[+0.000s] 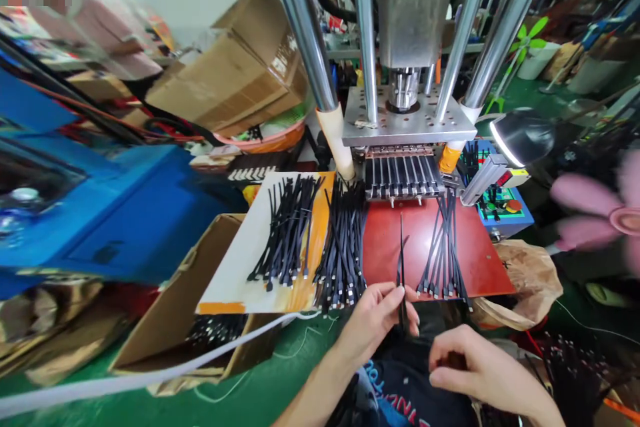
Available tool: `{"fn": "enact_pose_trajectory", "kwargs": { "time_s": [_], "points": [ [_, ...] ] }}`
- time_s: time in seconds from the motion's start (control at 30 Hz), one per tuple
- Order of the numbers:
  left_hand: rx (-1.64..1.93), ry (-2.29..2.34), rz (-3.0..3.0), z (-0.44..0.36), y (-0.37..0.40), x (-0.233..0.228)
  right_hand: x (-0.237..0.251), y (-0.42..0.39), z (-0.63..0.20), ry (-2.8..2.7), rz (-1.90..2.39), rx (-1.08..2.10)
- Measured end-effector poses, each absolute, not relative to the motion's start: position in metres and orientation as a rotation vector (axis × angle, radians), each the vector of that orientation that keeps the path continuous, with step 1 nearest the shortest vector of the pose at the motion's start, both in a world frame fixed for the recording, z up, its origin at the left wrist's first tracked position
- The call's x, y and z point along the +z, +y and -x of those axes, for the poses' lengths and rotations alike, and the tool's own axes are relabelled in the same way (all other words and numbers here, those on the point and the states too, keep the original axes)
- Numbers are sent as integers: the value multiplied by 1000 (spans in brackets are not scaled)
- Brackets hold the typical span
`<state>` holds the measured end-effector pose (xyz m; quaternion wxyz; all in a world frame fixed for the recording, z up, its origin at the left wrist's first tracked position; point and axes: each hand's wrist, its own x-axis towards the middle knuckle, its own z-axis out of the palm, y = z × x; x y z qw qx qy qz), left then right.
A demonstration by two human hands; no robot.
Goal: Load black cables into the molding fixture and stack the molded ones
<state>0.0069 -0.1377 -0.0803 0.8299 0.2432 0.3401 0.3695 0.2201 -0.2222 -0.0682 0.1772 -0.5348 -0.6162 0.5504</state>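
Observation:
My left hand (pixel 376 319) is closed, pinching a few thin flat black cables (pixel 401 260) that point up over the red board (pixel 385 247). Lower and to the right, my right hand (pixel 473 367) is held above my lap with its fingers curled in, and nothing shows in it. Beyond the hands stands a press (pixel 410 127) whose metal fixture (pixel 403 177) has a row of black strips in it. A loose fan of black cables with small plugs (pixel 443 253) lies on the board's right side. More cable bundles (pixel 345 247) lie left of the board.
A white panel with orange tape (pixel 235 280) carries another cable pile (pixel 287 233). Below it stands an open cardboard box (pixel 165 320). A desk lamp (pixel 525 137), blue control box (pixel 517 213) and pink fan (pixel 607 213) are at right. A person (pixel 95 33) stands at far left.

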Motion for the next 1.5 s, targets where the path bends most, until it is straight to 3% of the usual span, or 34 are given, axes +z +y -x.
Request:
{"fn": "enact_pose_trajectory", "kwargs": {
  "time_s": [0.13,0.27,0.43,0.67,0.9,1.07,1.37,1.5],
  "points": [
    [666,751,-828,3,-156,-72,-70,-190,-214,-1426,1313,1680],
    [474,857,-1087,13,-168,-72,-71,-151,-179,-1127,1272,1501],
    [245,969,-1457,23,-152,-58,-75,-148,-161,-1211,1280,1342],
    [753,1008,-1553,14,-84,-18,-86,-162,-160,-1511,1266,1024],
    [729,832,-1633,13,-64,-11,-91,-154,-174,-1514,1188,992],
    [720,752,-1562,16,-53,-10,-84,-138,-175,-1448,1127,774],
    [969,762,-1816,18,-25,-8,-83,-106,-154,-1492,1206,1013],
    [1173,1003,-1867,26,25,-26,-101,-116,-149,-1547,1276,1499]
  ]
}}
